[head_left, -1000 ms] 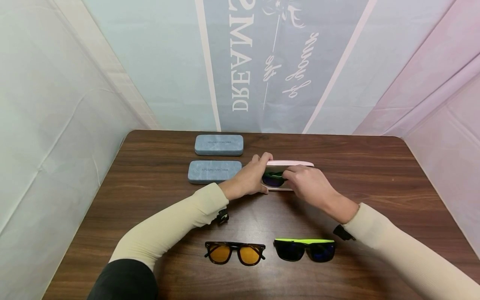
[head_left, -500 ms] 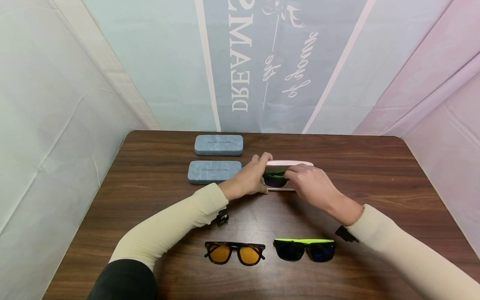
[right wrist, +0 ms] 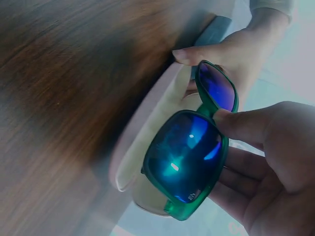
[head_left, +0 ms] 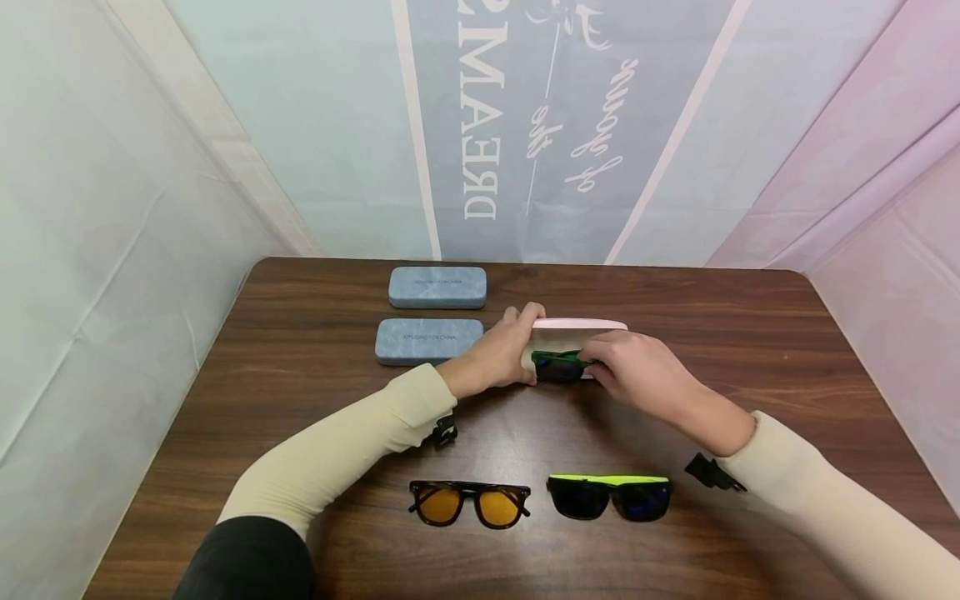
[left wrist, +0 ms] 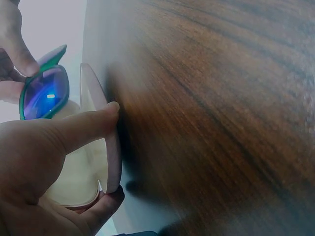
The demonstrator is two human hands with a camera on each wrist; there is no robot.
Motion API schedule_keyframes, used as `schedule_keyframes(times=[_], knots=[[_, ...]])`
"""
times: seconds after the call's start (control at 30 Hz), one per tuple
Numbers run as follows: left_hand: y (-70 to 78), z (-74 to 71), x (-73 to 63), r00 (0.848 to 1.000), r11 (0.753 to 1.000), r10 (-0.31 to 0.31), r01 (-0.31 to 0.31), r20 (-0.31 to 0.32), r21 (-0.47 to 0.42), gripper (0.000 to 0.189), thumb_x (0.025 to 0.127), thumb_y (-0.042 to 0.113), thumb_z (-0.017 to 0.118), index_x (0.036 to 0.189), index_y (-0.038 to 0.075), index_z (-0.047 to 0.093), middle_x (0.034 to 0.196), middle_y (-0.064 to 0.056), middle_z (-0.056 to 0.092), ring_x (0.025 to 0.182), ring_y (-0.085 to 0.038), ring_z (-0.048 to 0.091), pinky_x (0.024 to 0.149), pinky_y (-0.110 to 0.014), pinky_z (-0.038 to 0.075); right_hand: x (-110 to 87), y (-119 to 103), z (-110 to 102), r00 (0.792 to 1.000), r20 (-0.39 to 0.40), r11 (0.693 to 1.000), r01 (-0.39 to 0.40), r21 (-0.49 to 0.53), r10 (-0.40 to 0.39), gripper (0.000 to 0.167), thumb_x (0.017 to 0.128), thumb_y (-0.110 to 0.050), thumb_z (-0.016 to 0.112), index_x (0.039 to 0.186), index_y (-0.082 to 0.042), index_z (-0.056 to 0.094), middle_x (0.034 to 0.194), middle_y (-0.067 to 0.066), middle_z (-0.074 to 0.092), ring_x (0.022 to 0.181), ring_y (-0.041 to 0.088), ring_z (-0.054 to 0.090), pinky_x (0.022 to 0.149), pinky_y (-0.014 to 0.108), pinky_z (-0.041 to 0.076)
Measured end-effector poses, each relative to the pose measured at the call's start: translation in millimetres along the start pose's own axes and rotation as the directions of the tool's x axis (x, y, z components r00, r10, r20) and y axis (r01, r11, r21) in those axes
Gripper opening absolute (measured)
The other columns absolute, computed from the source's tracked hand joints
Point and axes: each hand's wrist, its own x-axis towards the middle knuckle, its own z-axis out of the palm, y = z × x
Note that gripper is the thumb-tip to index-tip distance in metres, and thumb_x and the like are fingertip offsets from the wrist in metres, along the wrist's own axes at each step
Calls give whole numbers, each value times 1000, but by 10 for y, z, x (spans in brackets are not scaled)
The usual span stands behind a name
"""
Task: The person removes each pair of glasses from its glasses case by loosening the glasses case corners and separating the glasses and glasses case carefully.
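Observation:
An opened pink glasses case (head_left: 581,323) with a cream lining stands at the middle of the table. My left hand (head_left: 495,354) grips its left end, thumb on the near edge in the left wrist view. With the thumb and fingers of my right hand (head_left: 641,375) I pinch green-framed sunglasses (right wrist: 184,152) near the bridge. Their blue mirrored lenses face the right wrist camera, and the frame overlaps the case's opening. In the head view the fingers hide the right part of the sunglasses.
Two closed blue glasses cases, a far one (head_left: 437,287) and a near one (head_left: 429,342), lie left of the pink case. Closer to the person lie orange-lensed glasses (head_left: 470,505) and dark sunglasses with a lime top (head_left: 609,498). Fabric backdrops (head_left: 345,125) border the wooden table.
My right hand has shifted slightly right and toward the person, and the green sunglasses have come out toward the near edge of the case. My left hand keeps its place.

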Motion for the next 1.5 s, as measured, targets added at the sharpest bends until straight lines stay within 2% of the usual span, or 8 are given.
schedule_keyframes(times=[0.2, 0.37, 0.7, 0.8, 0.93, 1.1, 1.3, 1.5], knots=[[11, -4, 3, 1000, 1000, 8, -8, 2, -4, 92, 73, 14, 94, 141, 17, 31, 124, -17, 46, 107, -26, 57, 86, -34, 52, -23, -36, -85, 999, 52, 999, -11, 32, 9, 16, 84, -3, 82, 90, -15, 73, 85, -5, 69, 69, 7, 61, 59, 32, 51], [17, -5, 6, 1000, 1000, 3, -3, 2, -1, 92, 74, 10, 93, 141, 16, 31, 124, -18, 46, 106, -26, 57, 86, -33, 53, -53, -71, -108, 992, 128, 997, 0, 75, -10, 17, 84, -4, 82, 91, -16, 73, 86, -8, 66, 70, 3, 57, 60, 30, 50], [31, -5, 3, 1000, 1000, -25, 25, 4, 16, 94, 74, 15, 94, 143, 17, 31, 126, -17, 46, 105, -26, 58, 85, -35, 53, -89, -124, -67, 962, 265, 983, 14, 184, -63, 14, 87, -9, 81, 93, -18, 73, 91, -12, 70, 72, 1, 56, 63, 28, 49], [32, -4, 2, 1000, 1000, -27, 27, 4, 15, 94, 74, 16, 94, 143, 16, 31, 126, -17, 47, 105, -26, 58, 85, -35, 53, -109, -122, -40, 952, 294, 974, 21, 224, -88, 14, 87, -7, 80, 95, -17, 73, 93, -10, 71, 77, 2, 61, 66, 30, 53], [37, -12, -5, 1000, 1000, -25, 25, 3, 11, 94, 74, 16, 94, 144, 15, 31, 126, -18, 47, 104, -26, 58, 85, -35, 53, -124, -121, -1, 941, 321, 967, 25, 254, -109, 13, 89, -8, 78, 97, -16, 74, 95, -9, 72, 84, 4, 66, 72, 34, 57], [42, -20, -11, 1000, 1000, -22, 22, 3, 2, 93, 74, 16, 94, 143, 15, 31, 125, -18, 46, 104, -26, 58, 84, -35, 53, -131, -120, 46, 928, 350, 953, 13, 303, -124, 10, 91, -10, 77, 96, -18, 74, 94, -12, 71, 81, -1, 63, 72, 32, 56], [37, -19, -14, 1000, 1000, -20, 20, 3, 1, 93, 74, 16, 94, 143, 15, 31, 125, -18, 46, 104, -26, 58, 85, -35, 53, -149, -116, 113, 924, 349, 934, 23, 358, -156, 9, 91, -10, 76, 94, -17, 73, 90, -13, 69, 79, -2, 61, 70, 29, 55], [32, -19, -15, 1000, 1000, -12, 12, 5, 5, 94, 74, 16, 94, 144, 15, 31, 126, -18, 46, 105, -26, 58, 84, -35, 53, -167, -113, 191, 914, 360, 926, 40, 375, -185, 9, 91, -9, 76, 90, -18, 72, 85, -17, 65, 76, -3, 58, 69, 27, 53]])
